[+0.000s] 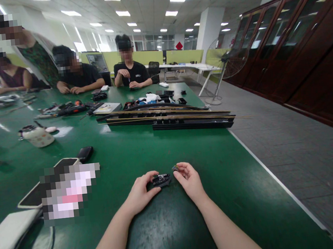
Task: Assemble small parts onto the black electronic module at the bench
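Busy green bench, 4 co-workers at the far end

Beyond the fingers, long black rails [169, 120] lie across the green table [127, 152]; off to their left sit a phone [37, 193], a black case [85, 153] and a white kettle [38, 136].

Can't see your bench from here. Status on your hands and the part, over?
Left hand holds small black module above green table. Right hand pinches tiny part beside it. Nothing in the way.
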Tool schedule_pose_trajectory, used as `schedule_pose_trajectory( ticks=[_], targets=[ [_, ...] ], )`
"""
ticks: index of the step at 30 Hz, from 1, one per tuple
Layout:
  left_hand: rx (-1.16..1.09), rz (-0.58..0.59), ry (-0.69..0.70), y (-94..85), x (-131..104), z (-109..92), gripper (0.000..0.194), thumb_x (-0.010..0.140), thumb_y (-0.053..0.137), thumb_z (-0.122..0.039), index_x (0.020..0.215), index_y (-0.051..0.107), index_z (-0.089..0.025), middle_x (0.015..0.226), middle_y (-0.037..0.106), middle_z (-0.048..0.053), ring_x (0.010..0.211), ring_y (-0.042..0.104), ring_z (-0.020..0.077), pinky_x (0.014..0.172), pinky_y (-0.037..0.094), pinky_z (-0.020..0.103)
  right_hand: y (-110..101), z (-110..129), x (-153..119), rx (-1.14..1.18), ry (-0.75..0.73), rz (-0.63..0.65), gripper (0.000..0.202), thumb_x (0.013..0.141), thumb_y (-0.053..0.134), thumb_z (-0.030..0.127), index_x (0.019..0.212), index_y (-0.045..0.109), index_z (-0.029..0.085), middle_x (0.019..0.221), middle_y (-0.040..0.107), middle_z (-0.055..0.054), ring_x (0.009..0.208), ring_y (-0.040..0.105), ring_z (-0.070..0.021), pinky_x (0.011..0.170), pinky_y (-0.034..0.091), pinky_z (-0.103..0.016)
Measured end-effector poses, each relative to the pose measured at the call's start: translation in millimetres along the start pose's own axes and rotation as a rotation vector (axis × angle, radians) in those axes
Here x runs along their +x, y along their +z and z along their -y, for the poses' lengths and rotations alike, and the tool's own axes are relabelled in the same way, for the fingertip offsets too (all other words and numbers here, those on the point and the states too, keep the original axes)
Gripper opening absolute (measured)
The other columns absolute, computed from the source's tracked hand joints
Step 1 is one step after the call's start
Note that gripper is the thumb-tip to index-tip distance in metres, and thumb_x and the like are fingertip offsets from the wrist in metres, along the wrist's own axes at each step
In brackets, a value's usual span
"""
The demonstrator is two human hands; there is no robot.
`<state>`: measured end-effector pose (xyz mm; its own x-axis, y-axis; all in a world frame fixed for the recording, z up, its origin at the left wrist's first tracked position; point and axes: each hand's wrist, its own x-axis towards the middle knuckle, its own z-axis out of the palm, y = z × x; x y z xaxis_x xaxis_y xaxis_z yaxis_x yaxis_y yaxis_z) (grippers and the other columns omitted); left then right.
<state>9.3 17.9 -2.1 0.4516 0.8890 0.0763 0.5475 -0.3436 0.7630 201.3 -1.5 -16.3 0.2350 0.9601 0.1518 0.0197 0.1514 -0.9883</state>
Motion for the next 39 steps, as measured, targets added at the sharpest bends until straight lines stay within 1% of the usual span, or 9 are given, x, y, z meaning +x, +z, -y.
schedule_pose_trajectory(
  ticks=[11,19,32,39],
  targets=[
    [0.009,-0.006,0.000,0.3,-0.4,2.1,0.043,0.069,0.057,-0.029,0.110,0.047,-0.023,0.093,0.060,0.003,0.087,0.054,0.0188,0.082,0.041,0.035,-0.8,4.1,-0.9,0.012,0.007,-0.001,0.024,0.070,0.061,0.029,0.091,0.056,0.019,0.087,0.066,-0.006,0.083,0.062,-0.0181,0.076,0.049,-0.033],
    [0.023,-0.016,-0.003,0.6,0.0,0.7,0.043,0.069,0.057,-0.030,0.110,0.048,-0.023,0.093,0.061,0.003,0.086,0.055,0.0183,0.080,0.041,0.033,-1.0,3.8,-1.0,0.011,0.011,0.006,0.025,0.071,0.060,0.028,0.094,0.057,0.019,0.089,0.067,-0.007,0.085,0.062,-0.0187,0.078,0.048,-0.034],
    [0.031,-0.013,0.001,0.9,-0.2,2.6,0.042,0.069,0.056,-0.031,0.110,0.048,-0.023,0.094,0.060,0.003,0.087,0.054,0.0187,0.082,0.040,0.035,-0.6,2.1,-0.7,-0.001,-0.001,-0.002,0.025,0.069,0.061,0.027,0.092,0.057,0.019,0.087,0.067,-0.006,0.082,0.063,-0.0180,0.073,0.050,-0.032],
    [0.015,-0.025,-0.004,1.0,0.2,2.2,0.043,0.068,0.057,-0.031,0.110,0.049,-0.023,0.091,0.061,0.003,0.086,0.054,0.0185,0.081,0.040,0.034,-0.7,1.5,-0.2,-0.050,-0.012,0.024,0.023,0.070,0.061,0.028,0.091,0.058,0.018,0.086,0.068,-0.007,0.081,0.063,-0.0179,0.073,0.050,-0.033]
  ],
)
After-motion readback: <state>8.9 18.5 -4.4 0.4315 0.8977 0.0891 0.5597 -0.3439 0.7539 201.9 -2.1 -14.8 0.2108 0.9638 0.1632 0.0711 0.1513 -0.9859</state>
